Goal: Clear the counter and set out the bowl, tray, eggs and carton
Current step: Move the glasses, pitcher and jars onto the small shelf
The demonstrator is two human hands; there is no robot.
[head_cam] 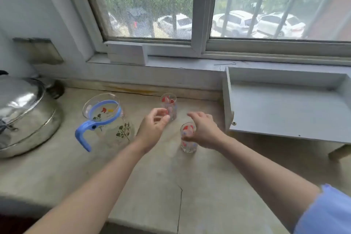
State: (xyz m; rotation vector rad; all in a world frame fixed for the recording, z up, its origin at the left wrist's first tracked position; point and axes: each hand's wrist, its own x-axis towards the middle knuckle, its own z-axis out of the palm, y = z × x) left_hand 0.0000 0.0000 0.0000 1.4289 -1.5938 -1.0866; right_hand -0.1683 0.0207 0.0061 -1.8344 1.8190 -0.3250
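Two glasses in the middle of the frame, one for each hand.
The far glass (170, 103) stands upright just up and right of my left hand (153, 123); its curled fingers reach the glass side, but I cannot tell if they grip it. My right hand (204, 130) lies on the near glass (187, 145), thumb across the front, so I judge it held. Both glasses stand on the counter (152, 176), right of the pitcher (114, 125). The white tray (284, 110), at frame right, is nearer the right hand.
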